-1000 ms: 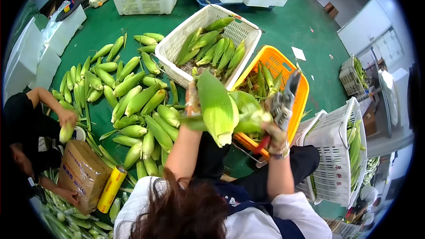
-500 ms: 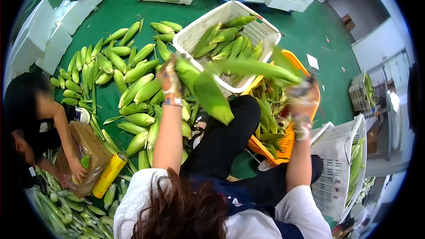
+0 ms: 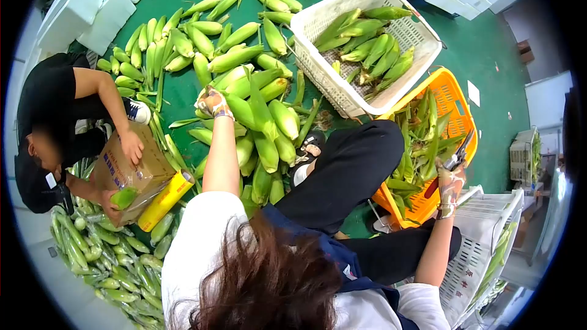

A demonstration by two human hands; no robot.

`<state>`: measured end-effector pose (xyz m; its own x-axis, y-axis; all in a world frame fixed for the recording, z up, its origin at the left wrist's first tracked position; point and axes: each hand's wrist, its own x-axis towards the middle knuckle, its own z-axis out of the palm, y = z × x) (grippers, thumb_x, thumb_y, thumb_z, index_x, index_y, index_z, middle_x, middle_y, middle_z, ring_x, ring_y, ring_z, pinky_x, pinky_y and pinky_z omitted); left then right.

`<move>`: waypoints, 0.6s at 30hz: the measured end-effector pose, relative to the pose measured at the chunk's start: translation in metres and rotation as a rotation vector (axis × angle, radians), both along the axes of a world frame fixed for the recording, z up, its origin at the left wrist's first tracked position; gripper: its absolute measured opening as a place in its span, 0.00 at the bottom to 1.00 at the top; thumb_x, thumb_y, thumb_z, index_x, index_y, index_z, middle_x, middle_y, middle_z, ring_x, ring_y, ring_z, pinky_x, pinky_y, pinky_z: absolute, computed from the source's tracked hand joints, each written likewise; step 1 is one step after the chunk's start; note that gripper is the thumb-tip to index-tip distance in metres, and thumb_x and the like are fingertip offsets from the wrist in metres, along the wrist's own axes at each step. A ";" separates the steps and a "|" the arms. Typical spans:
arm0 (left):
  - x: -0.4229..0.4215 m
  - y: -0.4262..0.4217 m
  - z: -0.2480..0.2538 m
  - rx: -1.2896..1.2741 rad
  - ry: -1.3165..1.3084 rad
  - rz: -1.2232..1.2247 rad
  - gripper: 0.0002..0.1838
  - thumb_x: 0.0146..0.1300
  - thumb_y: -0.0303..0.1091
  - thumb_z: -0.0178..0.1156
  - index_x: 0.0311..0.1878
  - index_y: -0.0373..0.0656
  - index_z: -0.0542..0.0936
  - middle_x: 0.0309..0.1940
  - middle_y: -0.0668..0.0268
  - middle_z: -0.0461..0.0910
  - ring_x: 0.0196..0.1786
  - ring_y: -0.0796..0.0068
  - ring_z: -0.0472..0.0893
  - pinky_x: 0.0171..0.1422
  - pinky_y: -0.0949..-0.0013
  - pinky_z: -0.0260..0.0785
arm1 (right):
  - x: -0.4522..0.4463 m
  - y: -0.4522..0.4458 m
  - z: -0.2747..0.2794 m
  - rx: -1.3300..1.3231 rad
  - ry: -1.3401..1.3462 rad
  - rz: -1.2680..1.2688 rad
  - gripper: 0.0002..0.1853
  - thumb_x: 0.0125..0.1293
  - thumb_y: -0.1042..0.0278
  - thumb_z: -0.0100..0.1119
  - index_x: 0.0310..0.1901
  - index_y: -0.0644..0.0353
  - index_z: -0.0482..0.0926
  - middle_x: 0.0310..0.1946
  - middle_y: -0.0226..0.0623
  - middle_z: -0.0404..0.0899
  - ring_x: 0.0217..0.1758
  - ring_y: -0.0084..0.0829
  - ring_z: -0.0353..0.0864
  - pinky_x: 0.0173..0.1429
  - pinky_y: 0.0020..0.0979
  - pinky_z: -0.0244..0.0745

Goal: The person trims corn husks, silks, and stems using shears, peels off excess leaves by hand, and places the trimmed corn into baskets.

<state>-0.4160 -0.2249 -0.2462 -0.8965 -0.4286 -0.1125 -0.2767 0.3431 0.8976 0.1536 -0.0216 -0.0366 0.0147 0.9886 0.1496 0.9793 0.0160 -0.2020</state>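
My left hand [image 3: 214,102], in a patterned glove, is closed at the near end of a green ear of corn [image 3: 264,116] with a long loose husk leaf. This ear lies over the pile of husked corn [image 3: 235,58] on the floor. In my right hand [image 3: 451,182], also gloved, is a pair of pruning shears [image 3: 460,151] with metal blades and a red handle. That hand is at the right rim of the orange basket [image 3: 451,95], which holds stripped husk leaves [image 3: 422,140].
A white crate [image 3: 367,102] with several ears stands beyond my knees. Another white crate [image 3: 474,256] is at my right. On the left a person [image 3: 92,91] handles a cardboard box [image 3: 131,168] beside a yellow roll [image 3: 166,200]. Wrapped corn [image 3: 116,256] lies below them.
My left hand has brought its ear left, over the pile. My right hand has come down beside the orange basket, and the long leaf near it is gone. The view has shifted.
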 end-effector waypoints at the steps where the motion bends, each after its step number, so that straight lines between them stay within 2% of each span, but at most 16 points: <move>1: -0.005 -0.001 -0.004 0.020 -0.014 -0.047 0.19 0.54 0.43 0.64 0.37 0.35 0.76 0.31 0.54 0.80 0.32 0.60 0.78 0.38 0.61 0.71 | -0.015 -0.005 0.009 0.067 0.059 0.077 0.37 0.43 0.53 0.71 0.52 0.67 0.68 0.42 0.50 0.77 0.45 0.48 0.77 0.49 0.38 0.71; 3: 0.011 0.010 0.032 0.164 -0.069 -0.024 0.18 0.54 0.42 0.65 0.36 0.32 0.78 0.31 0.53 0.80 0.32 0.61 0.78 0.39 0.62 0.70 | -0.070 -0.026 0.053 0.027 0.287 0.161 0.31 0.45 0.56 0.71 0.48 0.64 0.70 0.39 0.45 0.79 0.42 0.42 0.79 0.47 0.36 0.72; 4: 0.016 0.012 0.043 0.189 -0.024 -0.093 0.18 0.54 0.41 0.65 0.35 0.31 0.79 0.32 0.52 0.81 0.32 0.62 0.78 0.38 0.61 0.70 | -0.107 -0.041 0.073 -0.033 0.520 0.243 0.28 0.45 0.57 0.71 0.45 0.63 0.71 0.37 0.43 0.79 0.40 0.40 0.79 0.46 0.36 0.72; 6: 0.040 0.017 0.077 0.230 0.042 -0.236 0.18 0.53 0.39 0.65 0.34 0.30 0.81 0.31 0.53 0.81 0.29 0.63 0.77 0.37 0.61 0.70 | -0.170 -0.059 0.096 -0.081 0.379 0.471 0.28 0.48 0.66 0.71 0.51 0.61 0.71 0.30 0.34 0.77 0.30 0.21 0.75 0.35 0.25 0.71; 7: 0.044 0.021 0.071 0.350 0.151 -0.255 0.18 0.54 0.40 0.64 0.34 0.30 0.81 0.30 0.55 0.81 0.29 0.64 0.76 0.36 0.62 0.70 | -0.207 -0.071 0.100 -0.084 0.384 0.573 0.32 0.49 0.60 0.70 0.54 0.60 0.67 0.30 0.34 0.77 0.29 0.24 0.75 0.36 0.28 0.72; 8: 0.054 0.023 0.087 0.351 0.126 -0.306 0.18 0.55 0.40 0.64 0.34 0.29 0.80 0.30 0.56 0.80 0.30 0.65 0.76 0.36 0.62 0.70 | -0.237 -0.078 0.095 -0.187 0.319 0.634 0.34 0.50 0.52 0.68 0.55 0.60 0.66 0.30 0.36 0.77 0.30 0.32 0.76 0.38 0.34 0.73; 9: 0.064 0.026 0.106 0.352 0.106 -0.355 0.18 0.55 0.40 0.64 0.35 0.29 0.80 0.31 0.56 0.80 0.30 0.65 0.76 0.36 0.62 0.70 | -0.269 -0.078 0.062 0.070 0.318 0.837 0.34 0.49 0.47 0.66 0.51 0.64 0.68 0.29 0.43 0.77 0.32 0.42 0.78 0.41 0.39 0.73; 11: 0.067 0.030 0.119 0.559 0.017 -0.324 0.18 0.55 0.39 0.63 0.37 0.29 0.79 0.32 0.57 0.79 0.30 0.65 0.75 0.36 0.61 0.70 | -0.331 -0.086 0.066 -0.648 0.300 0.682 0.32 0.46 0.51 0.68 0.47 0.67 0.70 0.33 0.50 0.77 0.38 0.48 0.77 0.43 0.39 0.73; 13: 0.068 0.022 0.124 0.603 -0.041 -0.271 0.20 0.57 0.40 0.60 0.40 0.28 0.78 0.35 0.54 0.80 0.31 0.63 0.77 0.36 0.60 0.70 | -0.346 -0.074 -0.036 -0.556 0.538 0.848 0.31 0.44 0.54 0.69 0.44 0.69 0.71 0.35 0.53 0.77 0.42 0.47 0.77 0.45 0.38 0.72; 14: 0.055 0.015 0.107 0.389 -0.015 -0.280 0.21 0.58 0.42 0.59 0.40 0.27 0.78 0.35 0.54 0.80 0.32 0.63 0.77 0.37 0.60 0.71 | -0.341 -0.084 -0.032 -0.509 0.587 0.752 0.30 0.42 0.58 0.70 0.45 0.68 0.71 0.35 0.50 0.77 0.40 0.42 0.77 0.44 0.37 0.72; 15: 0.030 0.006 0.063 0.182 0.006 -0.276 0.22 0.59 0.43 0.58 0.40 0.26 0.78 0.36 0.53 0.80 0.32 0.64 0.78 0.37 0.61 0.71 | -0.327 -0.084 -0.021 -0.611 0.678 0.691 0.29 0.41 0.62 0.72 0.45 0.66 0.72 0.33 0.43 0.77 0.37 0.37 0.76 0.42 0.35 0.72; 16: -0.012 -0.007 -0.017 -0.088 -0.152 -0.184 0.26 0.59 0.47 0.58 0.39 0.25 0.77 0.34 0.54 0.81 0.32 0.63 0.80 0.38 0.60 0.72 | -0.309 -0.083 -0.007 -0.550 0.630 0.508 0.25 0.45 0.64 0.69 0.46 0.60 0.74 0.37 0.41 0.79 0.39 0.34 0.78 0.45 0.33 0.73; 17: -0.014 -0.017 -0.036 -0.296 -0.164 -0.101 0.28 0.60 0.50 0.55 0.39 0.25 0.78 0.35 0.55 0.81 0.34 0.64 0.81 0.39 0.62 0.73 | -0.282 -0.066 -0.010 -0.510 0.753 0.550 0.25 0.45 0.71 0.70 0.47 0.58 0.71 0.29 0.31 0.74 0.33 0.25 0.74 0.36 0.29 0.72; 18: -0.038 -0.034 -0.084 -0.038 -0.247 -0.048 0.27 0.60 0.51 0.55 0.40 0.28 0.78 0.35 0.55 0.81 0.35 0.64 0.81 0.40 0.62 0.73 | -0.248 -0.058 -0.001 -0.464 1.216 0.426 0.21 0.47 0.74 0.68 0.44 0.56 0.73 0.27 0.29 0.73 0.32 0.21 0.73 0.36 0.25 0.72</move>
<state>-0.4536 -0.2594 -0.3299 -0.8629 -0.3946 -0.3157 -0.4691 0.3930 0.7909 -0.0940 -0.0796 -0.0381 -0.4175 0.9049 -0.0826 0.1187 -0.0359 -0.9923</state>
